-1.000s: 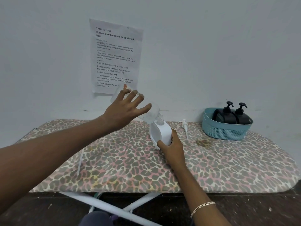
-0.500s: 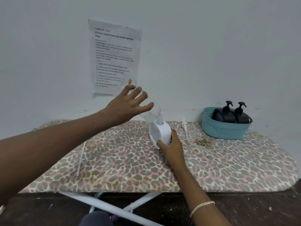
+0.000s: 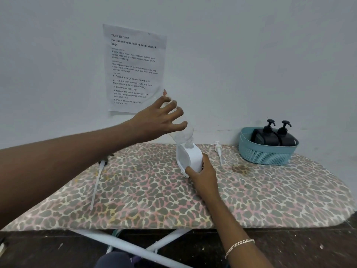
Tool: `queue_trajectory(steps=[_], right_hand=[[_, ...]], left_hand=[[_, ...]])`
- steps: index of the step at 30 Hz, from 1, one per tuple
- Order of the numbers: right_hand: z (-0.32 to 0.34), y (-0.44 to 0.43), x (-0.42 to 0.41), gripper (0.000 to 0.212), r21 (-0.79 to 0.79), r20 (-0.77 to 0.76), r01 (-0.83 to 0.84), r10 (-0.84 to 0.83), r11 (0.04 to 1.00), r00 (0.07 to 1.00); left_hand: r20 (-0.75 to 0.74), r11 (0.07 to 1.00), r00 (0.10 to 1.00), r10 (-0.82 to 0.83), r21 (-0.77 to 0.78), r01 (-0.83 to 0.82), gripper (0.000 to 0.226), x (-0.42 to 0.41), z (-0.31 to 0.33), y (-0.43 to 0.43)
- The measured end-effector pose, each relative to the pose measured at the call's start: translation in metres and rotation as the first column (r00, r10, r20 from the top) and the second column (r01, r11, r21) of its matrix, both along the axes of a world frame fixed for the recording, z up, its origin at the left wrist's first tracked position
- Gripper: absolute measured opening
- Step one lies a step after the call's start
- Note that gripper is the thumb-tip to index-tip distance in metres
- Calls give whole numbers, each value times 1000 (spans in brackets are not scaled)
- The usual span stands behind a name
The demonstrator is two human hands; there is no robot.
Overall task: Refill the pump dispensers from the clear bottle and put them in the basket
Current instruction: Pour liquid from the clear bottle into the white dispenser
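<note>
Leopard-print ironing board (image 3: 270, 200) for a bench: left hand (image 3: 156, 120) grips the clear bottle (image 3: 183, 134) upended, neck in the white dispenser (image 3: 190, 158), letting it drain. Right hand (image 3: 202, 175) clamps that dispenser steady. Two black pump dispensers (image 3: 270, 138) already sit in the teal basket (image 3: 266, 155).

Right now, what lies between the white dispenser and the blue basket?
Between the white dispenser and the blue basket lies a loose white pump, on the leopard-print cover; the head view shows it.
</note>
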State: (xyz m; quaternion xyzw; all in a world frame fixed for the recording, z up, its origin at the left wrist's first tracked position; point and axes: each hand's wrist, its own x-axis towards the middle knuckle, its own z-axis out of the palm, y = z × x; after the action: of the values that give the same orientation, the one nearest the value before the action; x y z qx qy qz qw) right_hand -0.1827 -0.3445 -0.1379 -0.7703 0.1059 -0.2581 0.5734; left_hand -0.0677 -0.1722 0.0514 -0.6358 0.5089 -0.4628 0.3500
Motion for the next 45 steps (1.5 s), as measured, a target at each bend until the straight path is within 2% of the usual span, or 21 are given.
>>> queue_trajectory(steps=[8, 19, 32, 39, 45], right_hand=[[-1, 0, 1, 57, 2, 1, -1, 1, 1000, 1000], [0, 0, 0, 57, 14, 3, -9, 9, 1000, 1000], [0, 0, 1, 57, 0, -8, 8, -8, 1000, 1000], [1, 0, -1, 55, 1, -12, 0, 0, 1000, 1000], [2, 2, -2, 60, 6, -11, 2, -2, 1000, 1000]], left_hand=[[43, 998, 999, -14, 65, 11, 55, 0, 8, -6], [112, 980, 985, -131, 166, 112, 47, 4, 20, -22], [224, 955, 953, -206, 259, 145, 35, 2, 28, -35], [151, 982, 984, -100, 172, 73, 43, 0, 18, -22], [-68, 997, 997, 33, -74, -38, 61, -1, -12, 4]])
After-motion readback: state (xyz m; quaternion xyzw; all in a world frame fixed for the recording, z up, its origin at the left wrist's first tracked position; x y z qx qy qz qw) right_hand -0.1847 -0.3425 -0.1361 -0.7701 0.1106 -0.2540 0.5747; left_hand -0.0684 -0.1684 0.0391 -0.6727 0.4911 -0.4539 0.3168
